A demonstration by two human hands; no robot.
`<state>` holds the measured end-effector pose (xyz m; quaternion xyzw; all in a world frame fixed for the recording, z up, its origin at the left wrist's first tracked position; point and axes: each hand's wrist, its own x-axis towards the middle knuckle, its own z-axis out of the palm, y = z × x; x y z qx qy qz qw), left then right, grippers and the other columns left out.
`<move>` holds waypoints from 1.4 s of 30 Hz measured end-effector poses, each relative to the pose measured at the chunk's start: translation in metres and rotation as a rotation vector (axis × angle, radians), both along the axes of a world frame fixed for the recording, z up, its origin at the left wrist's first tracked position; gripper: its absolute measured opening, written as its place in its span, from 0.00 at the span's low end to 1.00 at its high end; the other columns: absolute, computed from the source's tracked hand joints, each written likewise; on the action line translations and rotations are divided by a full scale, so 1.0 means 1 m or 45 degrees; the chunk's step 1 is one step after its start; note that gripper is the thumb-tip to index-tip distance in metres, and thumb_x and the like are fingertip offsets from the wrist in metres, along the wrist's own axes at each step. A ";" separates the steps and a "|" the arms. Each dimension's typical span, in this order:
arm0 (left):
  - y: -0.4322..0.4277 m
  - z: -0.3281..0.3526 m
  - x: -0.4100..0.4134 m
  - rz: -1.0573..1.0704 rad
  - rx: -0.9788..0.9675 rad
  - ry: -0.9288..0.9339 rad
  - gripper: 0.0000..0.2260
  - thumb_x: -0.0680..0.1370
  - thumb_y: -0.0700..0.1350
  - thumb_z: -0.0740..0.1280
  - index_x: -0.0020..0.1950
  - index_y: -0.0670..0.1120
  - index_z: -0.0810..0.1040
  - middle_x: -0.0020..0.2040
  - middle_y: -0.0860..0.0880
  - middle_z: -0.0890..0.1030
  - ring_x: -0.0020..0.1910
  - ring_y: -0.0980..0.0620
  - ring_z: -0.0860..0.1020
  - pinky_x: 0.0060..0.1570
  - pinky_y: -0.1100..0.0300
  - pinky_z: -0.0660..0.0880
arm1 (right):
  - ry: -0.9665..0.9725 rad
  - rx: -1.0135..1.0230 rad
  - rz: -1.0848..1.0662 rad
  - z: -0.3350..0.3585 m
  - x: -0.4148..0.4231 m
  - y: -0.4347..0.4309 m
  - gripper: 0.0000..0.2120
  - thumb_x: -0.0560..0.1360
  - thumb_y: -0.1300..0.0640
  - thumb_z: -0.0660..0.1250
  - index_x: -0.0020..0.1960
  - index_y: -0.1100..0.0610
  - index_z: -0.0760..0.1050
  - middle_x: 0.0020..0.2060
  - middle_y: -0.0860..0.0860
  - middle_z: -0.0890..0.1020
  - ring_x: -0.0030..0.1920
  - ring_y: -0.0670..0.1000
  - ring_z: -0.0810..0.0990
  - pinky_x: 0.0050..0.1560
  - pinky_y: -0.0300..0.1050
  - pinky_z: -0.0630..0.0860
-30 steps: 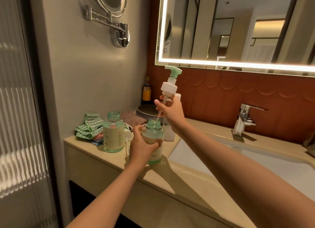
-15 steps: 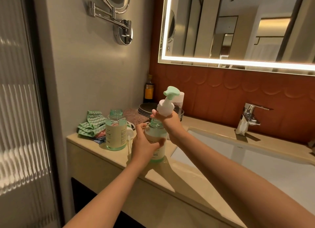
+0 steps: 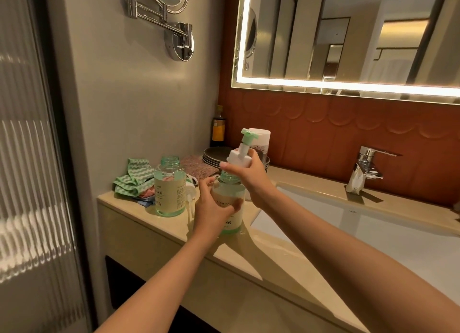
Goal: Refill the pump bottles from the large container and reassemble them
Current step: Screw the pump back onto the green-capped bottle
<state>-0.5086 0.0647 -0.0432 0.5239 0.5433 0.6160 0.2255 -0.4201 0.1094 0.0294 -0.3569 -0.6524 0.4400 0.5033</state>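
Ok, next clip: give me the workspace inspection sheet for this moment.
Surface: beige stone counter around a white sink basin.
Job's things: held bottle upright on the counter, neck threads exposed; pump head just above its neck, not screwed down; second bottle open, a loose pump beside it; white-topped container behind.
Clutter: green cloth, stacked plates, dark bottle, brown mat.
Grips: left hand wraps the held bottle; right hand holds the pump head.
Cables: nothing seen.
Surroundings: tap, lit mirror, swing-arm mirror, ribbed glass panel.
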 end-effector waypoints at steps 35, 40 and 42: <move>0.003 -0.014 -0.004 0.029 -0.034 0.077 0.32 0.68 0.47 0.75 0.69 0.50 0.66 0.64 0.52 0.75 0.65 0.50 0.71 0.63 0.49 0.71 | -0.524 0.352 -0.075 0.000 0.015 -0.001 0.20 0.74 0.48 0.67 0.62 0.57 0.74 0.57 0.52 0.79 0.53 0.48 0.77 0.48 0.38 0.75; 0.002 -0.012 -0.003 0.020 -0.031 0.069 0.31 0.68 0.49 0.75 0.68 0.50 0.67 0.63 0.51 0.75 0.64 0.50 0.71 0.61 0.52 0.71 | -0.491 0.220 0.089 0.002 0.016 -0.005 0.23 0.76 0.48 0.64 0.68 0.55 0.67 0.63 0.51 0.75 0.58 0.47 0.73 0.52 0.40 0.73; 0.001 -0.012 -0.004 0.023 -0.034 0.073 0.31 0.68 0.48 0.75 0.68 0.50 0.67 0.63 0.51 0.75 0.63 0.50 0.72 0.62 0.51 0.72 | -0.457 0.182 0.124 0.004 0.018 -0.006 0.21 0.77 0.51 0.63 0.68 0.56 0.67 0.62 0.50 0.75 0.57 0.46 0.73 0.46 0.33 0.72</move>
